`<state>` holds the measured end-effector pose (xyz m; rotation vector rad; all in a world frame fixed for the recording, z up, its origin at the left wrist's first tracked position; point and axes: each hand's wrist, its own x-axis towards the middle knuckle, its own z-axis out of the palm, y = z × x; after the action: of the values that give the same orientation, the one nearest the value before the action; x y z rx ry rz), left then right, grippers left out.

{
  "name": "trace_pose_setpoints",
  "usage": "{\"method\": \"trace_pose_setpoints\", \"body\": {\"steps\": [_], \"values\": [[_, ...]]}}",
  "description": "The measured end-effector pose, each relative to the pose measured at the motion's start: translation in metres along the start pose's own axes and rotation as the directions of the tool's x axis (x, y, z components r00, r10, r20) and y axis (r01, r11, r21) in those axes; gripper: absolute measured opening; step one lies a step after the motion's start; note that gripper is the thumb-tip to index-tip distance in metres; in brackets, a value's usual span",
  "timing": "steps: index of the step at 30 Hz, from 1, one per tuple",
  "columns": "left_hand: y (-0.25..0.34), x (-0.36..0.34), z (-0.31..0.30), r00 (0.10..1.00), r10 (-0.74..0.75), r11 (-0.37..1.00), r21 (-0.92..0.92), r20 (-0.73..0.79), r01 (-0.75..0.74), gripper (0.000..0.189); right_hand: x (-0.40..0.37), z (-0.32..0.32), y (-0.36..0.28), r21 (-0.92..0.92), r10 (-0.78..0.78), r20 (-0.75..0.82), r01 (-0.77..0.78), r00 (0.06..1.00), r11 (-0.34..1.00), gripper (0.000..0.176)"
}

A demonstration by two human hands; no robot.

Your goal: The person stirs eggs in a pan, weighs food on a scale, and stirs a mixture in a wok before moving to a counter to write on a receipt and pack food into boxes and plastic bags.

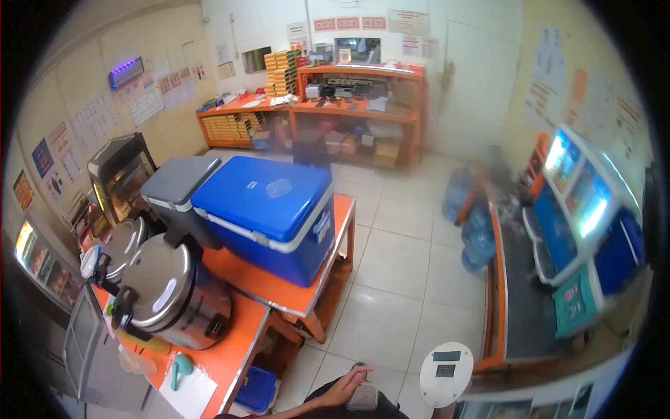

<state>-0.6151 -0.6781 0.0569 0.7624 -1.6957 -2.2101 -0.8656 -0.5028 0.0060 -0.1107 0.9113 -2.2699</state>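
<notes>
Only one hand shows, at the bottom edge. My left hand (pixel 347 383) reaches in from the lower left on a bare forearm and lies over my dark-clothed knee (pixel 328 403). Its fingers curve over a small grey object (pixel 363 398), and I cannot tell whether they grip it. My right hand is out of view. A white round disc (pixel 447 373) with two dark labels stands just right of the hand.
An orange table (pixel 279 286) at left carries a blue cooler box (pixel 269 213), a grey box (pixel 178 183) and steel rice cookers (pixel 171 297). Orange shelving (pixel 349 115) lines the far wall. Water jugs (pixel 478 237) and lit display cabinets (pixel 579 202) stand at right around a tiled floor (pixel 398 279).
</notes>
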Motion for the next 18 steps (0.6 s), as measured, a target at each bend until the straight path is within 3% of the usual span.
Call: {"method": "trace_pose_setpoints", "body": {"steps": [3,6,7,9,10,12,13,15,18], "values": [[0.059,0.103,-0.017,0.999,0.025,0.999,0.047,0.038,-0.027,0.045,0.101,0.036,-0.018,-0.071,0.018,-0.039,-0.020,0.999,0.997,0.060],[0.086,0.213,-0.054,0.983,-0.048,0.997,0.070,0.176,0.036,0.047,0.216,0.063,-0.023,-0.123,0.058,-0.027,-0.061,0.998,0.991,0.062],[0.089,0.248,-0.064,0.993,-0.034,0.999,0.045,0.114,0.029,0.047,0.256,0.070,-0.022,-0.143,0.083,-0.015,-0.084,0.996,0.986,0.063],[0.091,0.326,-0.083,0.979,-0.084,0.970,-0.211,0.186,0.123,0.046,0.346,0.083,-0.018,-0.188,0.133,0.014,-0.128,0.991,0.974,0.064],[0.092,0.362,-0.093,0.988,-0.070,0.967,-0.234,0.139,0.101,0.046,0.390,0.090,-0.015,-0.205,0.160,0.035,-0.149,0.987,0.967,0.065],[0.100,0.435,-0.106,0.989,0.148,0.986,-0.086,0.021,-0.146,0.044,0.483,0.108,-0.009,-0.249,0.207,0.080,-0.182,0.975,0.951,0.066],[0.110,0.472,-0.114,0.985,0.170,0.981,-0.088,-0.016,-0.171,0.044,0.529,0.121,-0.006,-0.263,0.229,0.108,-0.194,0.967,0.945,0.067],[0.128,0.513,-0.120,0.985,0.081,0.938,-0.322,-0.152,-0.127,0.044,0.613,0.154,-0.001,-0.304,0.278,0.158,-0.221,0.948,0.927,0.069],[0.174,0.562,-0.147,0.946,0.052,0.953,-0.267,-0.320,-0.143,0.045,0.729,0.219,0.012,-0.372,0.366,0.232,-0.266,0.901,0.889,0.071]]}}
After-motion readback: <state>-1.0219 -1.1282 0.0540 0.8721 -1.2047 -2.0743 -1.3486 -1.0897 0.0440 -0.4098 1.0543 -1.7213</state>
